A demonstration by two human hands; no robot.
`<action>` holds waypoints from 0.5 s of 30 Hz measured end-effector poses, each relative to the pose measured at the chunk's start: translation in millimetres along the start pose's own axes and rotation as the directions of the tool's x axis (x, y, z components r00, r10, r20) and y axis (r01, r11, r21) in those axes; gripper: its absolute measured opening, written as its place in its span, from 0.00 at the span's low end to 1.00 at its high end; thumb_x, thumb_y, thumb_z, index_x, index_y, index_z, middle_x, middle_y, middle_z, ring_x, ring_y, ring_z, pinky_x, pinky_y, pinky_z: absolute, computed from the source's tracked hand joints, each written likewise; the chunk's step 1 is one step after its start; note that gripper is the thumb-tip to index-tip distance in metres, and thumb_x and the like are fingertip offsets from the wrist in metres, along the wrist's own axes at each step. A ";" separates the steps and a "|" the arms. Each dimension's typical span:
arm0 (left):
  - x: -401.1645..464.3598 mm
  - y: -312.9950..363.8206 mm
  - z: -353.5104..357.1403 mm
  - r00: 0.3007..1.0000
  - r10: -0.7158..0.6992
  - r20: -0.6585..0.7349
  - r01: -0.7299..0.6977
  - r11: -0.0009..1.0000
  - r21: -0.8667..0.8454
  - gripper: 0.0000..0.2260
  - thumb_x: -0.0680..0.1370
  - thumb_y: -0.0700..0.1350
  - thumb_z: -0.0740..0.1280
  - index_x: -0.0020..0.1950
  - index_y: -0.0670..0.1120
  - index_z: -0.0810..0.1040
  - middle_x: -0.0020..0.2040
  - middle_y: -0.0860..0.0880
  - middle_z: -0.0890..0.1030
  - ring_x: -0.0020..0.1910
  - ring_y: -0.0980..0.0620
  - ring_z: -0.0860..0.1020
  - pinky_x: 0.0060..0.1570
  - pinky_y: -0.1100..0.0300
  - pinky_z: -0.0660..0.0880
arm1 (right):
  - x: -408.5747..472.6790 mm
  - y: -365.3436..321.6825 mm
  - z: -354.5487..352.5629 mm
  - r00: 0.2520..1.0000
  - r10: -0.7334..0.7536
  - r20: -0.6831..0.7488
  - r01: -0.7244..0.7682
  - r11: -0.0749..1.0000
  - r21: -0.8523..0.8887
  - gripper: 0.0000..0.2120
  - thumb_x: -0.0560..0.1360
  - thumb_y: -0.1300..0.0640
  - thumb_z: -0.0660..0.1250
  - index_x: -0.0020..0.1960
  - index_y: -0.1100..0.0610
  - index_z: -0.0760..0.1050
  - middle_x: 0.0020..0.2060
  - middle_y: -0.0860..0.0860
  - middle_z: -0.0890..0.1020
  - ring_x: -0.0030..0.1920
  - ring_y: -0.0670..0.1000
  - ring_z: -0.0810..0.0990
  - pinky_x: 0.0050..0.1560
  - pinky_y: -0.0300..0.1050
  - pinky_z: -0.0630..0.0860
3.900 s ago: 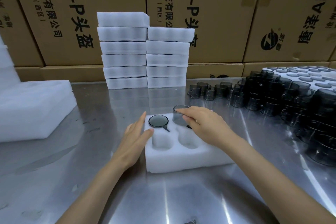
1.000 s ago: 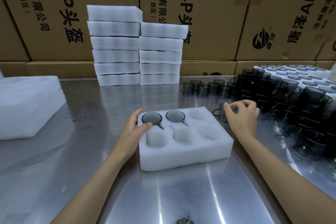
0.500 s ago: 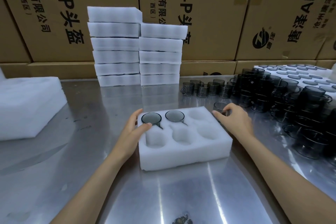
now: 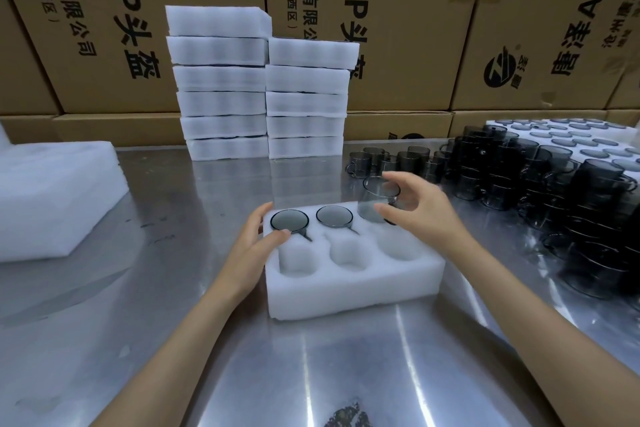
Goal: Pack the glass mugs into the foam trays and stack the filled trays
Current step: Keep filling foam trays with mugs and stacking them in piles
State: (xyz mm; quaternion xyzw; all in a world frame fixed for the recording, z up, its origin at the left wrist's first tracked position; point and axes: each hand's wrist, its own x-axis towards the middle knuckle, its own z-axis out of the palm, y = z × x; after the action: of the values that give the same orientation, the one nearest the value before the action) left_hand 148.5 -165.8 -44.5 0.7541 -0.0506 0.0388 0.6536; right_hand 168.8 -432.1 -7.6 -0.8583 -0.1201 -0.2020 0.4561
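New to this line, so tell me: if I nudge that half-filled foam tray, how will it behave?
The foam tray probably slides easily: light foam on smooth steel table. Likely why the left hand steadies it. It may flex somewhat when lifted.

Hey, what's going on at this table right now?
A person is packing glass mugs into a foam tray. The left hand steadies the tray's left edge. The right hand holds a mug over the back-right pocket. Two mugs already sit in the back row; the three front pockets are empty.
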 end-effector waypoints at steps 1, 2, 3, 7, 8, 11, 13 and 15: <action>-0.1 0.2 0.1 1.000 0.000 0.000 0.000 1.000 0.006 0.32 0.66 0.54 0.66 0.71 0.56 0.65 0.68 0.55 0.70 0.67 0.52 0.70 0.67 0.51 0.67 | 0.2 1.6 -0.8 1.000 0.015 0.012 -0.015 1.000 -0.012 0.25 0.70 0.52 0.74 0.65 0.48 0.73 0.52 0.43 0.80 0.55 0.44 0.78 0.60 0.46 0.74; -0.3 0.6 0.3 1.000 -0.001 -0.001 0.001 1.000 0.012 0.33 0.66 0.54 0.66 0.72 0.55 0.64 0.69 0.55 0.70 0.67 0.52 0.69 0.68 0.51 0.66 | 0.5 2.6 -1.6 1.000 0.023 0.019 -0.023 0.999 -0.026 0.25 0.69 0.52 0.74 0.65 0.47 0.73 0.52 0.41 0.80 0.55 0.43 0.77 0.60 0.45 0.74; -0.7 1.0 0.4 1.000 0.001 -0.001 -0.001 1.000 0.015 0.34 0.66 0.54 0.66 0.72 0.55 0.64 0.69 0.55 0.70 0.67 0.52 0.69 0.68 0.52 0.66 | 0.9 3.1 -2.0 0.999 0.027 0.030 -0.026 0.999 -0.047 0.25 0.69 0.51 0.74 0.65 0.46 0.73 0.51 0.39 0.79 0.54 0.42 0.77 0.59 0.43 0.74; -1.5 1.5 0.4 1.000 0.003 0.001 -0.003 1.000 0.012 0.33 0.66 0.54 0.66 0.72 0.55 0.64 0.68 0.54 0.71 0.67 0.52 0.69 0.65 0.54 0.67 | 2.7 1.1 -3.9 0.994 0.043 0.099 -0.034 0.996 -0.082 0.27 0.70 0.51 0.73 0.67 0.45 0.71 0.52 0.36 0.78 0.54 0.42 0.77 0.58 0.41 0.73; -1.5 1.6 0.6 1.000 0.002 0.000 -0.002 1.000 0.014 0.33 0.66 0.54 0.66 0.71 0.55 0.65 0.68 0.54 0.71 0.67 0.52 0.69 0.65 0.55 0.67 | 3.0 1.8 -5.5 0.992 0.054 0.117 -0.050 0.998 -0.044 0.27 0.71 0.53 0.73 0.68 0.46 0.71 0.54 0.39 0.79 0.55 0.44 0.78 0.60 0.43 0.73; -1.5 2.2 1.6 1.000 0.006 0.003 -0.006 1.000 0.009 0.32 0.66 0.53 0.66 0.71 0.55 0.65 0.67 0.54 0.72 0.67 0.53 0.70 0.61 0.58 0.68 | 3.0 2.9 -10.4 0.983 0.069 0.171 -0.073 0.997 0.013 0.27 0.72 0.58 0.72 0.69 0.49 0.69 0.57 0.43 0.79 0.59 0.49 0.77 0.62 0.50 0.74; -2.0 2.2 1.9 1.000 0.008 0.002 -0.008 1.000 0.006 0.32 0.66 0.53 0.66 0.71 0.55 0.65 0.67 0.55 0.72 0.66 0.54 0.70 0.58 0.61 0.68 | 3.2 3.4 -11.4 0.976 0.064 0.208 -0.056 0.997 -0.046 0.28 0.73 0.57 0.72 0.70 0.48 0.68 0.58 0.42 0.78 0.61 0.47 0.75 0.65 0.50 0.72; -2.6 2.7 1.3 1.000 0.003 -0.001 -0.003 1.000 0.011 0.32 0.66 0.53 0.66 0.71 0.55 0.65 0.67 0.55 0.71 0.66 0.54 0.70 0.58 0.60 0.68 | 2.7 3.9 -10.5 0.971 0.063 0.231 -0.043 0.995 -0.094 0.27 0.73 0.54 0.71 0.71 0.47 0.68 0.60 0.41 0.77 0.63 0.44 0.73 0.66 0.48 0.71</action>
State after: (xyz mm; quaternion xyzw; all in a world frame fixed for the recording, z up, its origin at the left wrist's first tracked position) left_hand 145.6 -167.4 -42.4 0.7575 -0.0513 0.0407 0.6496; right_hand 170.3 -443.0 -4.0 -0.8984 -0.1410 -0.0924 0.4055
